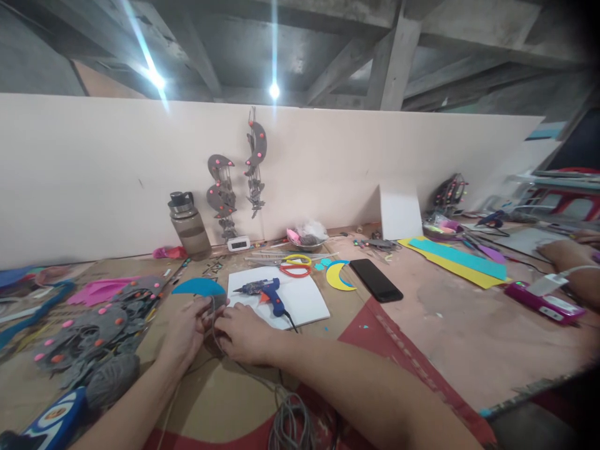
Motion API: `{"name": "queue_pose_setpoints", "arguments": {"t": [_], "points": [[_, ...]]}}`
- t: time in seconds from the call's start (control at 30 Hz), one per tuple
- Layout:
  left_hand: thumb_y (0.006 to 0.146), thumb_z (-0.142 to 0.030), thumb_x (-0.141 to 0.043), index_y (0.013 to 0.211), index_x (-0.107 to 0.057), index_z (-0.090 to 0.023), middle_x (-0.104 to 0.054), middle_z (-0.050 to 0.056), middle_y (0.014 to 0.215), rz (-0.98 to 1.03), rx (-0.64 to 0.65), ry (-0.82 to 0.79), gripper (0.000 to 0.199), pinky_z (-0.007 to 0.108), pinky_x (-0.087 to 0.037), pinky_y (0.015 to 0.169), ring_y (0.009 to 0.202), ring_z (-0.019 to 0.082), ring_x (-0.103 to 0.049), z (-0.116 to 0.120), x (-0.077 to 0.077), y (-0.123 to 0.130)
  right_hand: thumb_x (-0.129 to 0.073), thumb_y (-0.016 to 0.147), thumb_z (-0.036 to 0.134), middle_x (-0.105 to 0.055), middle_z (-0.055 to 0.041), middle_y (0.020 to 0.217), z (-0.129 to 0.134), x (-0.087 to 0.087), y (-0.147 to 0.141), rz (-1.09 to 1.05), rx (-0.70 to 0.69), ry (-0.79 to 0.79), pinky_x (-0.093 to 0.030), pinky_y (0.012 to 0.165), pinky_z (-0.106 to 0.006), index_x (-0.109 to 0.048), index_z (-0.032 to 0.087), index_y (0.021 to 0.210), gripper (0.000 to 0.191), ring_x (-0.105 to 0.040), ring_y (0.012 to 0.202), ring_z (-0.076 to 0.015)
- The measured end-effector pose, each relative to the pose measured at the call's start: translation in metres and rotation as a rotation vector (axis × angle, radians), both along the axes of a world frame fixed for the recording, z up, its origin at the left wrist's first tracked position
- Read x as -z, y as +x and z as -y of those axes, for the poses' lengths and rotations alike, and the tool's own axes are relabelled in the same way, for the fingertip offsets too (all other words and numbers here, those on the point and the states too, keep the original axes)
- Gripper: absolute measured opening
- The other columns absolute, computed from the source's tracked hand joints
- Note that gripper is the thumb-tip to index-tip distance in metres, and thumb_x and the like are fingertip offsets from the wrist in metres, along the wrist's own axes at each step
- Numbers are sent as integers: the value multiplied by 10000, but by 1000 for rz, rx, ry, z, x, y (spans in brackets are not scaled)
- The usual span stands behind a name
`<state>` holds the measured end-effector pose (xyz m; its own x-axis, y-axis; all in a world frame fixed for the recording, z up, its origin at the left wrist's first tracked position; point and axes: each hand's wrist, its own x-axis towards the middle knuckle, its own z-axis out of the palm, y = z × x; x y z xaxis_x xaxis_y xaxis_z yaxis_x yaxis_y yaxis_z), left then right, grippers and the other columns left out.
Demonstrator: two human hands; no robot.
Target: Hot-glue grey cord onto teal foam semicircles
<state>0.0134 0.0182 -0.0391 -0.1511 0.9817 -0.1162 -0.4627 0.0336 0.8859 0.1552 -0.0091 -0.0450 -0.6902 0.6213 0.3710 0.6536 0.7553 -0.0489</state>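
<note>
A blue crescent piece [199,287] is held at its right end, where grey yarn [216,312] wraps it. My left hand [186,328] pinches it from the left and below. Fingers of my right hand [244,332] are bent together at the yarn beside it. Loose yarn trails down to a grey coil [291,422] near the front edge. Just right of my hands, a blue glue gun [262,292] lies on a white board [307,305]. Behind it are red-and-yellow scissors [295,270] and a yellow crescent [337,277].
A black phone [376,280] and a magenta power strip [544,303] lie to the right. Grey yarn-covered crescents [100,325] and a yarn ball [112,380] sit left. A bottle [189,225] stands behind. Another person's hand [565,257] is at far right.
</note>
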Motion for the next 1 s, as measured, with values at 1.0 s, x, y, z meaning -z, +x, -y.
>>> {"name": "queue_pose_setpoints", "arguments": {"t": [1.0], "points": [[616,-221,-696,656,-532,-142,-605,-8,635,28,101,94,186,263,-510,604,612,141,-624,-1,10,-1,-502,846,188,-566,-80,1005,2,1,-1,-122,-54,-85,-353,811,-317,-588,154,909,112,-465,925,-183]]}}
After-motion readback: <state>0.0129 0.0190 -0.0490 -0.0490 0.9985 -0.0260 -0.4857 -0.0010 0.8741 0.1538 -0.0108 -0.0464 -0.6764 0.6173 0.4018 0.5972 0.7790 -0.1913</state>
